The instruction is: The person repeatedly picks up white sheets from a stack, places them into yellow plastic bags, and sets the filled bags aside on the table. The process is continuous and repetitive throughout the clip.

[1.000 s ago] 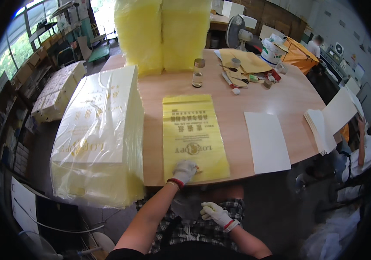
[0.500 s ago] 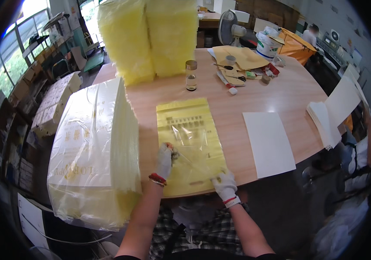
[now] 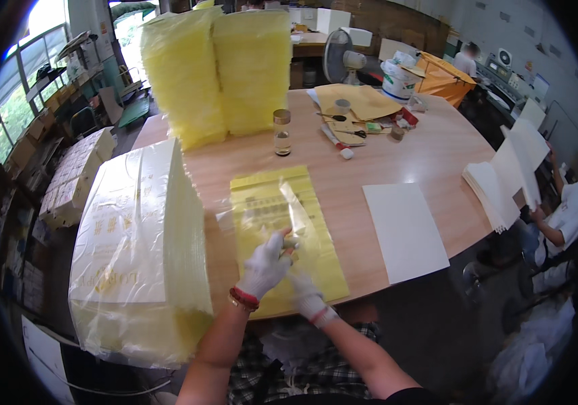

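Note:
A yellow plastic bag (image 3: 322, 260) with dark print lies flat before me at the table's near edge. Clear plastic film (image 3: 293, 202) with bright glare creases stretches over it. My left hand (image 3: 265, 262), in a white knit glove with bare fingertips, is over the bag's middle, fingers curled closed on what looks like the film. Just right of it and nearer me is my right hand (image 3: 308, 293), also gloved, low over the bag. Motion smears its fingers, so its grip is unclear. To the left stands a tall stack of bags (image 3: 137, 223) under clear wrap.
Two tall yellow bundles (image 3: 252, 74) stand at the back left, beside a lidded glass bottle (image 3: 282, 133). A white board (image 3: 405, 233) lies to the right. Brown paper (image 3: 363, 100), scissors and tape lie farther back. At the right edge another person (image 3: 562, 216) handles white sheets.
My left hand has moved right across the bag, and my right hand has left the bag's lower right corner, moving left beside it. The film's creases have shifted.

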{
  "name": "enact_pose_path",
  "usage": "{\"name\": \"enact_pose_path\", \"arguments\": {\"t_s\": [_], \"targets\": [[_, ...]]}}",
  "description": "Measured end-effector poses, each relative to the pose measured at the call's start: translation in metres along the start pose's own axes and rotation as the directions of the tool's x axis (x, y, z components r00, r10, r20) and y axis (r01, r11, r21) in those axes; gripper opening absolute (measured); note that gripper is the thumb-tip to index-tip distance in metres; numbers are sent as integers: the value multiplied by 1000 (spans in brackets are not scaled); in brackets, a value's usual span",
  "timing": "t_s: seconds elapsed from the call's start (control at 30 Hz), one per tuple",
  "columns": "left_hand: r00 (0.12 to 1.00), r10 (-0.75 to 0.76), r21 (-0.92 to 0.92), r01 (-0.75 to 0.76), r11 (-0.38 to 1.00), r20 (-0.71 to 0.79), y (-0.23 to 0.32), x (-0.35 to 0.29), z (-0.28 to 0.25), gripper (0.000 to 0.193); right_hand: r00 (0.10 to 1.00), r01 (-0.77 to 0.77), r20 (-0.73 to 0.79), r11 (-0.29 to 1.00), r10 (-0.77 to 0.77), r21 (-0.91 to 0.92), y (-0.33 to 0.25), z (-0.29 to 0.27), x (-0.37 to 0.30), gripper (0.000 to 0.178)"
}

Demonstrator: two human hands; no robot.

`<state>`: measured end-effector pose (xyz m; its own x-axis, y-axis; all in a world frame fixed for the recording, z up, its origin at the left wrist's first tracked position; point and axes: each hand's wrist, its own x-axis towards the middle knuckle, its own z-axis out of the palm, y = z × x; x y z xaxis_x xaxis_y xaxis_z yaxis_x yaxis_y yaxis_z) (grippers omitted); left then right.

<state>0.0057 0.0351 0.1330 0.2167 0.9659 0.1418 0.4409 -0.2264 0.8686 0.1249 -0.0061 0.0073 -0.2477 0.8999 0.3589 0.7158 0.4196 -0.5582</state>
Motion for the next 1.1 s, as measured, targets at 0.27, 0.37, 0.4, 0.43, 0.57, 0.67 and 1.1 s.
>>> {"name": "enact_pose_path", "arguments": {"t_s": [0.27,0.37,0.4,0.43,0.57,0.67,1.1], "targets": [[869,423,460,-274,844,-257,1,-55,-2,58,920,-259,-316,965,231,-46,99,-133,-70,31],[838,416,388,-274,880,-352,16,-79,-2,55,964,-232,-237,814,120,-532,179,-152,-102,32],[842,437,377,-311,873,-318,19,-88,-1,51,969,-181,-243,822,53,-540,189,-157,-108,32],[844,452,368,-338,866,-289,21,-99,-1,47,972,-154,-235,822,26,-548,194,-159,-114,32],[926,353,156,-332,930,-131,18,-125,37,25,990,-52,-135,817,-32,-575,194,-171,-127,28],[969,58,-331,26,943,240,17,-120,100,27,983,-121,-181,872,38,-475,205,-178,-124,22],[752,-208,-251,446,859,626,-30,-117,130,63,726,-503,109,416,679,758,170,-161,-214,35]]}}
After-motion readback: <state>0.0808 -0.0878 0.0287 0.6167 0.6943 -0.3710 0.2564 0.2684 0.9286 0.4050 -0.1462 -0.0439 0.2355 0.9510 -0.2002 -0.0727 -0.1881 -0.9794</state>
